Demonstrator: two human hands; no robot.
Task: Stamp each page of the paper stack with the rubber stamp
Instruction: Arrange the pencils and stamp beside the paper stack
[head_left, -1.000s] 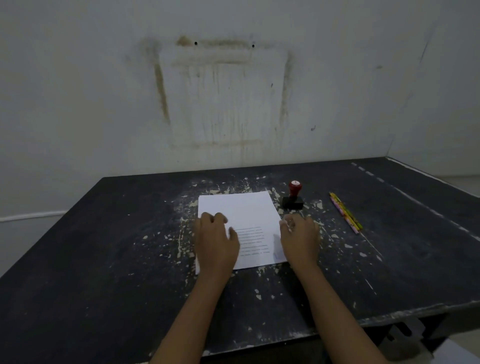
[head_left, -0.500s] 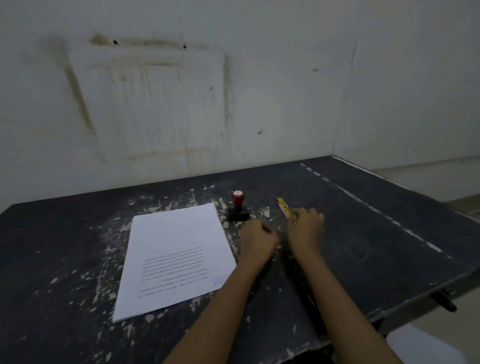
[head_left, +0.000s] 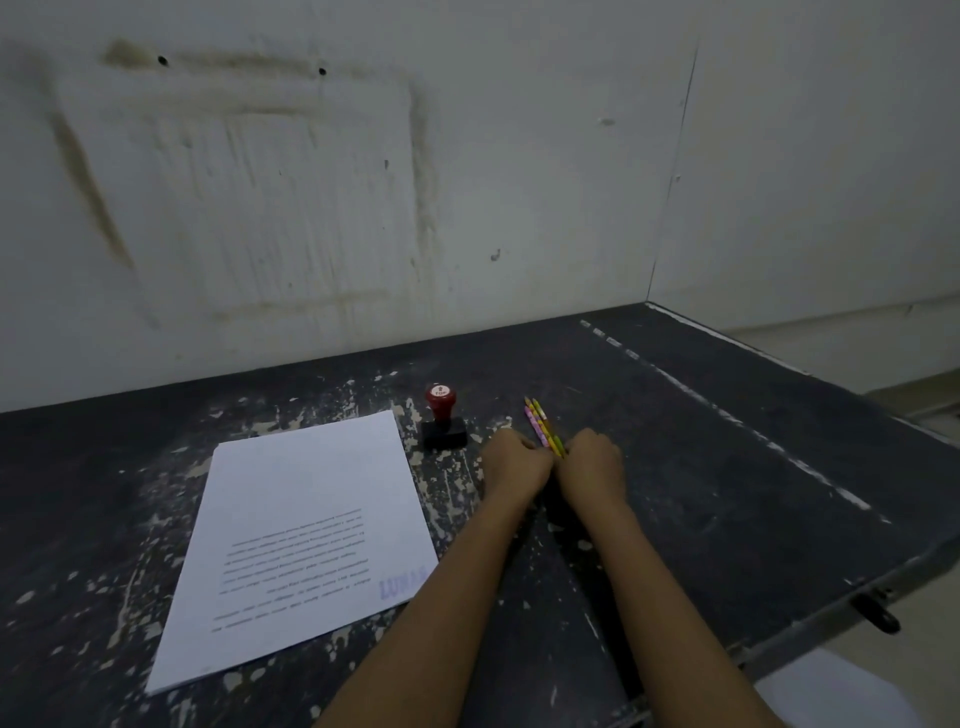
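left to right now; the paper stack (head_left: 306, 535) lies flat out at our nine o'clock, nobody touching it, printed lines facing us and a blue stamp mark (head_left: 402, 587) in its near right corner; so we'd judge the top page is already stamped; at one o'clock from the stack's far corner the rubber stamp (head_left: 441, 415) stands upright on its black base, red knob up, untouched; and here's the change: a second ago both hands were resting on the sheet, and now they've swung past the stamp to the pencils (head_left: 543, 426), at three o'clock from the stamp; the left hand (head_left: 514, 462) and the right hand (head_left: 592, 462) sit knuckles up, close together, meeting at the pencils' near end; fingers curl under, tips hidden, so we cannot tell whether either hand pinches the pencils or only touches them; on the dark table (head_left: 727, 467) that reads to us as a detour; no page is being turned, the stamp waits, and the remaining sheets look yet to be done.
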